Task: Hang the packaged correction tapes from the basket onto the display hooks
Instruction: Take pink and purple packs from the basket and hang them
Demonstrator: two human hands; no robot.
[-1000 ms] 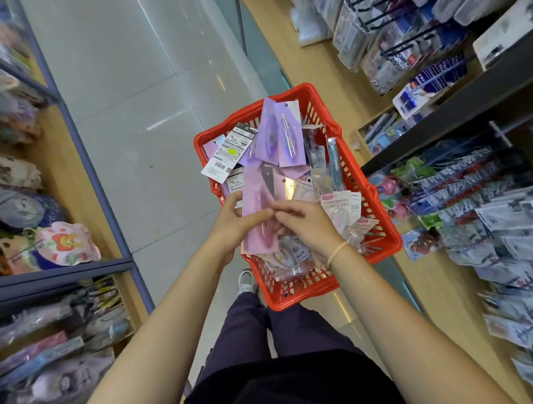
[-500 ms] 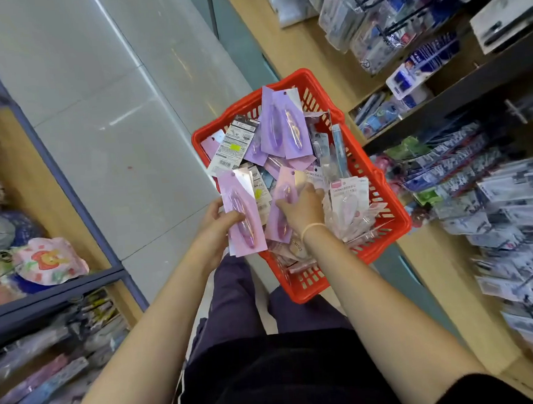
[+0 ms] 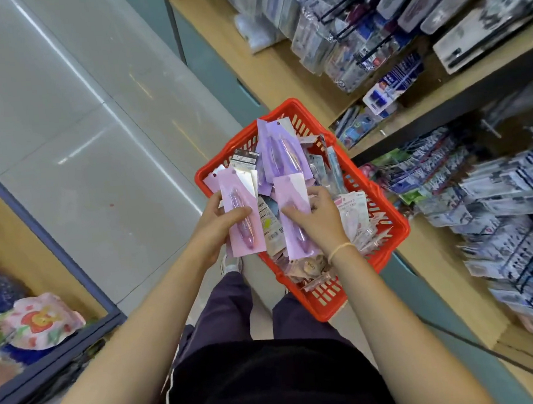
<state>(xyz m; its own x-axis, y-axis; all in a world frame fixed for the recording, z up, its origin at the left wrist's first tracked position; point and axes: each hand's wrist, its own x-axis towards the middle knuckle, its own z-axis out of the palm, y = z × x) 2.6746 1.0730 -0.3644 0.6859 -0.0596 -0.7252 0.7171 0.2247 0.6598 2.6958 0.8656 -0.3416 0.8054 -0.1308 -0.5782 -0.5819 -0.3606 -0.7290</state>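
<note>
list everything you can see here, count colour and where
basket: one, red, on the floor ahead of the person
pink correction tape pack: one, pink card, held left of the basket
lilac correction tape pack: one, lilac card, held over the basket
loose packs: many, lilac, pink and white, piled in the basket
hanging packs: many, blue and white, on the display hooks at right
plush items: several, pink and blue, left shelf
floor: grey tiles
wristband: one, yellow, right wrist
hands: left grips the pink pack, right grips the lilac pack
</note>
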